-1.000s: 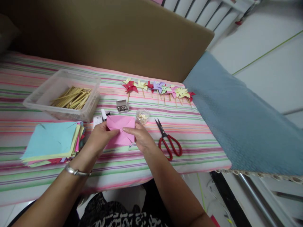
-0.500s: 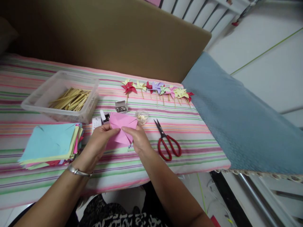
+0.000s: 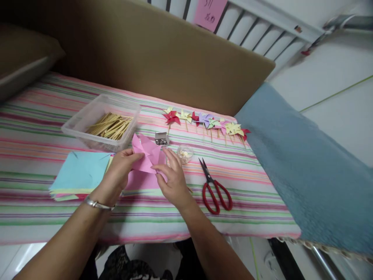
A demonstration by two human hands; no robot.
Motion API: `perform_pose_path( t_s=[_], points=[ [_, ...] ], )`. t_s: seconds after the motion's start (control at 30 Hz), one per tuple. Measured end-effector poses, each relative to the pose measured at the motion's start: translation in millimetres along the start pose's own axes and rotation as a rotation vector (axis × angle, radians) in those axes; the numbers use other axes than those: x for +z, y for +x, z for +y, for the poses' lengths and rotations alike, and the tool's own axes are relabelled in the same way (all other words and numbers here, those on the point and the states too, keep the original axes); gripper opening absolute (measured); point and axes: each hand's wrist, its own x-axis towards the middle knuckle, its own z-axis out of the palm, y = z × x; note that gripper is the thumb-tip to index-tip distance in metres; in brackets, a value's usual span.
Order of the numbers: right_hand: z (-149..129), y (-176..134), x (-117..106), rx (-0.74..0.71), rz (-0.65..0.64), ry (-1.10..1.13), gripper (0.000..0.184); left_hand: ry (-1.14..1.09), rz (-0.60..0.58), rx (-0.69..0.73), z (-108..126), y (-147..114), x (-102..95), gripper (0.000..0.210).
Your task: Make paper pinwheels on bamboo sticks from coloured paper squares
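My left hand [image 3: 118, 175] and my right hand [image 3: 172, 179] both pinch a pink paper square [image 3: 147, 155] with cut, partly folded corners, lifted a little above the striped cloth [image 3: 43, 155]. A second pink sheet [image 3: 140, 181] lies flat under it. Left of my left hand sits a stack of coloured paper squares [image 3: 80, 175] with a light blue one on top. Red-handled scissors [image 3: 215, 187] lie just right of my right hand.
A clear plastic tub [image 3: 101, 123] holds several wooden sticks. A small box of pins [image 3: 161, 139] and a small round clear cup [image 3: 185, 153] stand behind the hands. Several finished paper pinwheels [image 3: 206, 121] lie in a row. A blue mat [image 3: 305, 163] lies to the right.
The pink paper has been raised off the cloth and its corners folded inward. The camera has tilted up, so everything sits lower and further right in the picture.
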Motion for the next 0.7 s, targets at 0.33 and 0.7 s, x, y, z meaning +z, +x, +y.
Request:
perform_pose_path(
  t_s=[0.33, 0.7],
  points=[
    [0.8, 4.8, -0.9, 0.199, 0.044, 0.151, 0.002, 0.128, -0.097, -0.016, -6.3, -5.9, 7.8, 0.021],
    [4.8, 5.5, -4.9, 0.243, 0.068, 0.121, 0.004, 0.143, -0.212, -0.064, -9.2, -11.3, 16.9, 0.021]
  ],
)
